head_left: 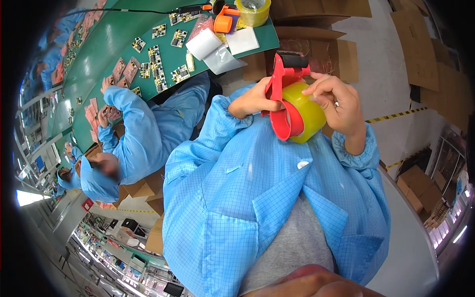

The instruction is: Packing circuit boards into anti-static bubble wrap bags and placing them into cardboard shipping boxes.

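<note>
In front of my chest I hold a red tape dispenser [281, 78] with a black grip and a roll of yellow tape [309, 111] mounted on it. My left hand [255, 99] is closed around the dispenser's red frame, its thumb lying toward the roll. On the other side, my right hand [337, 99] has thumb and fingertips curled together at the top edge of the yellow roll. Whether a loose end of tape lies between those fingertips is too small to make out.
A green table [118, 44] carries several circuit boards [157, 69], white paper [242, 40], another tape roll [253, 12] and an orange tape dispenser [223, 24]. Left of me a co-worker in blue [143, 123] handles pink bags. Open cardboard boxes [316, 47] stand beyond my hands.
</note>
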